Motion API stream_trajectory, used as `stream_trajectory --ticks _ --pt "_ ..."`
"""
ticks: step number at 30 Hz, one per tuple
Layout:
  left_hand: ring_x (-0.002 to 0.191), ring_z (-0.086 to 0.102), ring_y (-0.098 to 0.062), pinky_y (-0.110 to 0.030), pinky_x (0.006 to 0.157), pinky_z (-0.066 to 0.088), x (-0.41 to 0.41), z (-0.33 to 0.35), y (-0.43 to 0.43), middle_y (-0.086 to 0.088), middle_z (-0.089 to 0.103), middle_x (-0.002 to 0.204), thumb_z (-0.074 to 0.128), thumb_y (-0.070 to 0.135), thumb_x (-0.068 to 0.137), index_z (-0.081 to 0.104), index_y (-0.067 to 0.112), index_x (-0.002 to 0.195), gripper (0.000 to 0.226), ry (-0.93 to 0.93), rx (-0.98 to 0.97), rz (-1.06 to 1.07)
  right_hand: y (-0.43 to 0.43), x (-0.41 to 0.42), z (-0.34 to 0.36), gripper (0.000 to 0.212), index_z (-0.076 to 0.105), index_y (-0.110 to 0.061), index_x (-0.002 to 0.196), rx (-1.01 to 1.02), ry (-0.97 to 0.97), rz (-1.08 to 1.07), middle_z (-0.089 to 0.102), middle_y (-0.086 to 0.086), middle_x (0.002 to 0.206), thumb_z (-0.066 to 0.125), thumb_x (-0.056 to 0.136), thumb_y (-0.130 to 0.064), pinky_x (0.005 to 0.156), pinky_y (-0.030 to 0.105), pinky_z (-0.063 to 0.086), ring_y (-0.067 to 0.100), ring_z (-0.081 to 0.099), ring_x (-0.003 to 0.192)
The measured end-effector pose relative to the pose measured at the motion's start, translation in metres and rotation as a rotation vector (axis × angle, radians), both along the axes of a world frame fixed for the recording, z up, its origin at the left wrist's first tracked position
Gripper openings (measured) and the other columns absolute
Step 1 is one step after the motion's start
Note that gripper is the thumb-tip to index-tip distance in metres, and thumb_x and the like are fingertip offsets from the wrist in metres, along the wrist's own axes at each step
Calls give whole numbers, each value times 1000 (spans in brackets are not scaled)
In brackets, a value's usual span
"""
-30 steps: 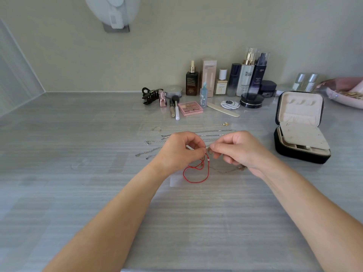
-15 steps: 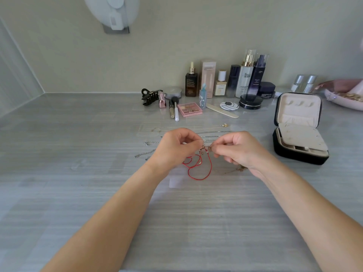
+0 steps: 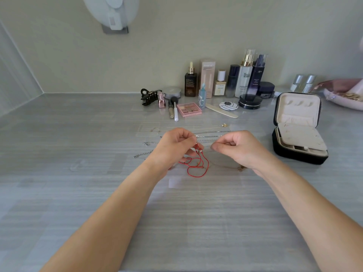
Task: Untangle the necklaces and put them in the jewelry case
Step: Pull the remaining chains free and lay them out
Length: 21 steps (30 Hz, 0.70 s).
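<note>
My left hand (image 3: 176,149) pinched the red cord necklace (image 3: 198,166) over the surface (image 3: 94,173), my right hand (image 3: 238,150) seemingly a fine chain (image 3: 240,169). Pulling apart hard could cinch the tangle or snap that chain.

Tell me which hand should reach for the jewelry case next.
Right, likely. The right hand is nearer the open jewelry case on its side and pinches the thin gold chain; the left hand, farther off, grips the red cord necklace.
</note>
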<state>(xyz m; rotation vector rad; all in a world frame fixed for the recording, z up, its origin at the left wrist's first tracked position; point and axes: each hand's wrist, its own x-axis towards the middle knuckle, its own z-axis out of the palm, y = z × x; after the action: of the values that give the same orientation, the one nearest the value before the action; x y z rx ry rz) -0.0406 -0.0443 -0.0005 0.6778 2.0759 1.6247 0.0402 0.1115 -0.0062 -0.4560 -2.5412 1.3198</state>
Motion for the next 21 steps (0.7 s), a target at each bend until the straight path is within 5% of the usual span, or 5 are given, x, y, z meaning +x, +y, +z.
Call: stream_trajectory --ticks 6,8,13,15,21 --pt "56 59 -5 -21 53 41 -3 0 -1 5 70 74 48 17 94 50 19 78 16 22 -34 55 7 2 0 12 72 -23 78 356 -86 -56 67 -10 60 69 80 -35 63 26 45 19 60 65" --pt "50 60 -2 -23 54 40 -5 -4 1 3 69 74 48 18 94 49 18 77 17 41 -83 63 8 2 0 13 72 -22 80 383 -62 -67 70 -4 73 67 81 -34 67 26 46 17 61 71" --pt "45 57 -3 -28 56 37 -9 -8 2 2 66 68 50 20 92 52 19 75 17 55 -127 87 5 3 8 14 68 -26 77 109 131 -61 69 17 83 59 88 -27 69 34 47 26 57 68" --pt "49 55 -12 -28 55 38 -12 -10 0 4 62 60 52 20 91 52 19 72 19 136 -161 120 6 3 9 15 69 -24 83 56 192 -85 69 12 80 56 90 -21 68 31 45 32 55 71" --pt "48 50 -18 -23 51 39 -22 -18 -7 5 54 56 57 28 87 51 21 70 19 329 -406 113 10 3 9 18 65 -26 87 -66 246 -115 50 -10 52 51 93 -16 67 27 44 3 47 54"
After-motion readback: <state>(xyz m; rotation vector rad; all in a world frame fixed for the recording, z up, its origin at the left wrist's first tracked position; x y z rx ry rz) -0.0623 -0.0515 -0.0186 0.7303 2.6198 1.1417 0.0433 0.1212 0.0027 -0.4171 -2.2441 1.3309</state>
